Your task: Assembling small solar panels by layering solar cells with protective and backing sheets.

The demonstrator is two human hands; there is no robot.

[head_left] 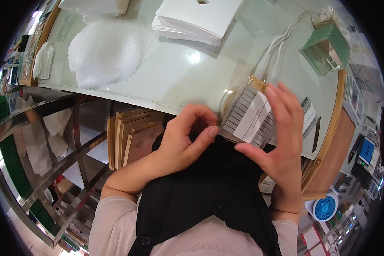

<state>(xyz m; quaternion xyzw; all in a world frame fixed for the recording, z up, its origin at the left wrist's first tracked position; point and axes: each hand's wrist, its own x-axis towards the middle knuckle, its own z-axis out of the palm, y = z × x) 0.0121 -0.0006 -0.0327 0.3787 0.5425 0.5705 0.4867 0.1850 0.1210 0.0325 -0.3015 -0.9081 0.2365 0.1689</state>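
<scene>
My left hand (184,138) is curled by the table's front edge, its thumb and index fingertip close together in a pinch. Whatever may be between those fingertips is too small or hidden to make out. Just to its right lies a flat grey piece ruled with dark lines (238,113), with a white strip (254,114) across it. My right hand (286,134) is over the right side of this lined piece, thumb and fingers spread apart. It covers part of that side, and I cannot tell whether it touches. A similar lined piece (309,121) shows beyond the right hand.
White sheets (192,23) are stacked at the back, left of a green-edged glass box (326,49). A white frilly-edged pile (106,53) sits at the left. White cables (281,40) run toward the lined piece. Wooden boards (132,132) stand below the table's front edge.
</scene>
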